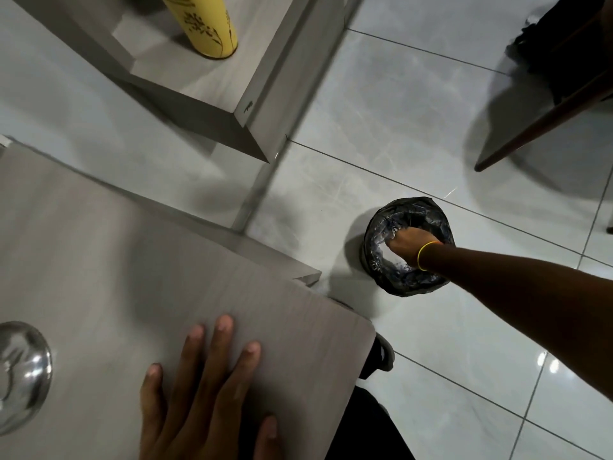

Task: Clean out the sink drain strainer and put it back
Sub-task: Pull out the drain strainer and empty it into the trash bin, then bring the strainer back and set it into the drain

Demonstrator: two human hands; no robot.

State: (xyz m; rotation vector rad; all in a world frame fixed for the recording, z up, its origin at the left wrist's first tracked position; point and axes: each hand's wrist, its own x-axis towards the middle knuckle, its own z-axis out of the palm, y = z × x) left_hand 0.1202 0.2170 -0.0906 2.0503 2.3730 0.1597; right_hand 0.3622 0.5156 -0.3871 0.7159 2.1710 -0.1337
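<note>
Reaching into the black-lined bin point(408, 246), the right hand point(405, 244) hides its grip; strainer unseen, judged light, rigid, rim-held; left hand point(202, 390) lies flat, empty, on the counter point(109, 260).

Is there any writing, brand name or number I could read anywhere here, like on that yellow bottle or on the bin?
No text can be read anywhere.
Yellow bottle: dark plant drawings, plus a mark near the top edge too blurred and cut off to read.
Bin with black liner: no label in view; the right hand reaches inside it.
Countertop under the left hand, steel bowl: no writing.
</note>
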